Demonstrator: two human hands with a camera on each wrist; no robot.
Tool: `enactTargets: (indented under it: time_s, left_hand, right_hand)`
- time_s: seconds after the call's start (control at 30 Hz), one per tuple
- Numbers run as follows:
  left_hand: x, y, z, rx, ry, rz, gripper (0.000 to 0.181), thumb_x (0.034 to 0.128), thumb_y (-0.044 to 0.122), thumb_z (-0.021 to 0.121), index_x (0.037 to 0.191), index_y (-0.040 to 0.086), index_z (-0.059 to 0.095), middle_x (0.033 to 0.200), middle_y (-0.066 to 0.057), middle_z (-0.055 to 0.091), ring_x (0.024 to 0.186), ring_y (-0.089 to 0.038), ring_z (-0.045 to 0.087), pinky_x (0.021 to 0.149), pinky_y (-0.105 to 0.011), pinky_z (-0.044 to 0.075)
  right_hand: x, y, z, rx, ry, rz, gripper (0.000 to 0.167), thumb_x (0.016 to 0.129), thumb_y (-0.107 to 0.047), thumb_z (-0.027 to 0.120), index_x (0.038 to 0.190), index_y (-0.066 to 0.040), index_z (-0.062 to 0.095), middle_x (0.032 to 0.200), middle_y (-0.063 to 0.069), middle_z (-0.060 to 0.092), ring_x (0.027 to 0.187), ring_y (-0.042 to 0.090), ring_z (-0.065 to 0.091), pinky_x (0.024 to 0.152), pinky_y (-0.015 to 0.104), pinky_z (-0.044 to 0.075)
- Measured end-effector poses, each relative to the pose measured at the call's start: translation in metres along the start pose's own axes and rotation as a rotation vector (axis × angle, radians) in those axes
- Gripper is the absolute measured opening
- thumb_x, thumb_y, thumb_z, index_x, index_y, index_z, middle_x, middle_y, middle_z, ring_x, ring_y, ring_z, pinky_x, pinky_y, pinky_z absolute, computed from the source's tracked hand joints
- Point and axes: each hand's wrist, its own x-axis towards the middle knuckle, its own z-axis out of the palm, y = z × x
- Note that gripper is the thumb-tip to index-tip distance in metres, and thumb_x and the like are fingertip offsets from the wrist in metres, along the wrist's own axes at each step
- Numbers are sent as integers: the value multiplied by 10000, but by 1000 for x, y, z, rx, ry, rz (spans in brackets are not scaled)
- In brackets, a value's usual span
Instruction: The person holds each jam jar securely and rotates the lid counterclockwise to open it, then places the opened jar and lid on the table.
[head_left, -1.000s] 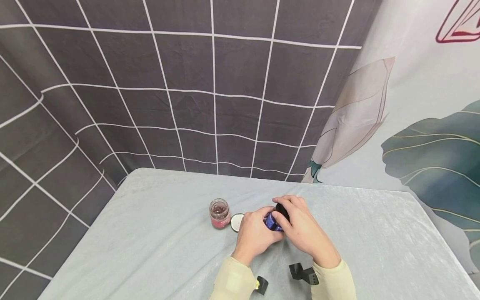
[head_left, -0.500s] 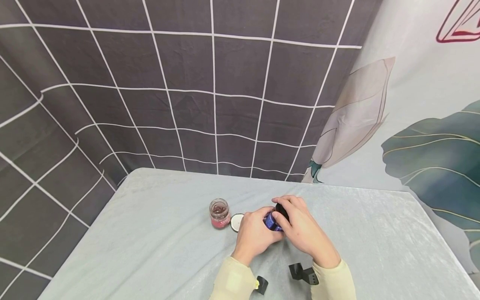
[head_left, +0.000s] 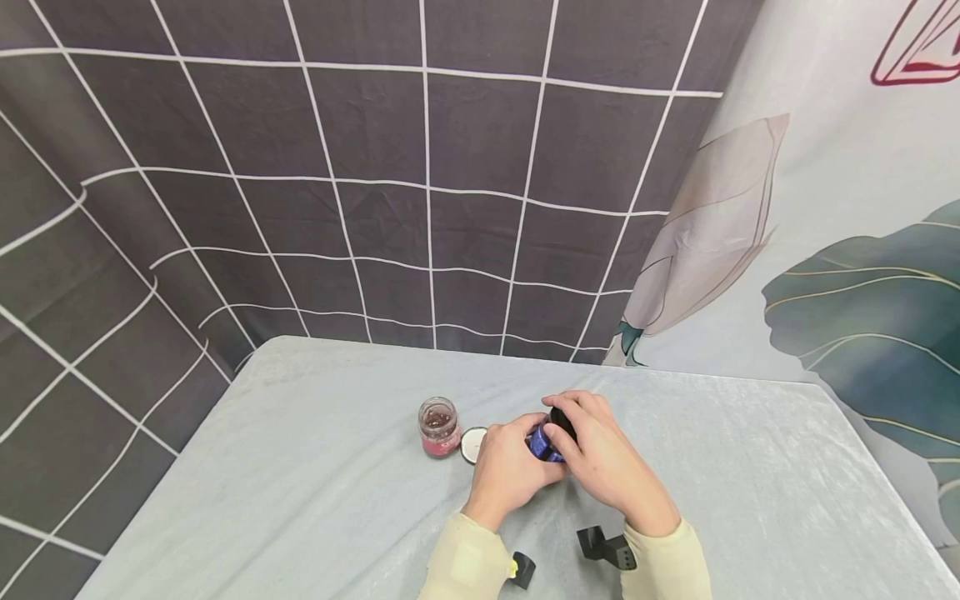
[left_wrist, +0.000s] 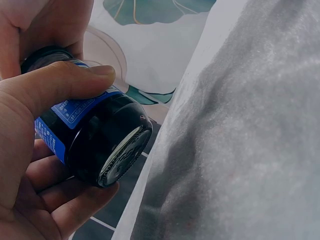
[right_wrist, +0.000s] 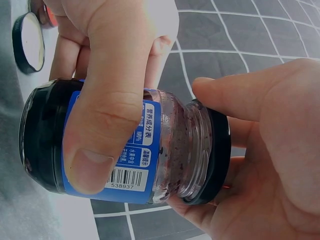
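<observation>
A glass jar (right_wrist: 170, 145) with a blue label and dark contents is held between the two hands, tipped on its side in the right wrist view. My left hand (head_left: 512, 469) grips the jar's body, thumb across the label; the jar's base (left_wrist: 127, 155) shows in the left wrist view. The black lid (right_wrist: 220, 150) sits at the jar's mouth, and my right hand (head_left: 603, 458) holds it between thumb and fingers. Left of the hands stands a lidless jar (head_left: 439, 427) with a pink label. Beside it lies a loose lid (head_left: 473, 445), white inside up, partly hidden by my left hand.
A pale cloth covers the table (head_left: 315, 467). Dark gridded fabric (head_left: 375, 208) hangs behind it, and a white curtain with leaf prints (head_left: 750, 308) hangs at the right. Black straps (head_left: 606, 547) stick out near the wrists.
</observation>
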Motion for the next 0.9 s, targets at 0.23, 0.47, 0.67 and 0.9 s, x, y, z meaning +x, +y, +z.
enactTargets:
  time_s: [0.23, 0.47, 0.67, 0.9]
  left_hand:
    - [0, 0, -1, -14, -7, -9, 451, 648, 383, 879, 1060, 270, 737, 842, 133, 722, 730, -43, 644, 684, -261, 503]
    - [0, 0, -1, -21, -8, -9, 453, 652, 381, 878, 1067, 267, 737, 853, 127, 728, 736, -42, 650, 686, -260, 505]
    - [0, 0, -1, -16, -5, -2, 447, 655, 392, 877, 1060, 266, 737, 857, 126, 731, 740, -44, 656, 688, -263, 510]
    - [0, -1, 0, -18, -5, -1, 450, 655, 391, 876, 1065, 267, 737, 859, 130, 729, 739, -46, 653, 689, -264, 510]
  right_hand:
    - [0, 0, 1, -7, 5, -13, 273, 989, -126, 625, 1245, -36, 657, 1197, 76, 610, 1129, 271, 508, 920, 471, 454]
    - [-1, 0, 1, -8, 4, -16, 271, 994, -133, 619, 1244, -32, 656, 1195, 75, 610, 1129, 268, 504, 921, 467, 453]
    - [-1, 0, 1, -4, 8, -18, 269, 1001, -136, 612, 1248, -40, 657, 1195, 63, 609, 1131, 264, 507, 921, 468, 454]
    - [0, 0, 0, -4, 10, -12, 272, 998, -137, 616, 1246, -33, 658, 1196, 65, 609, 1127, 263, 506, 922, 464, 454]
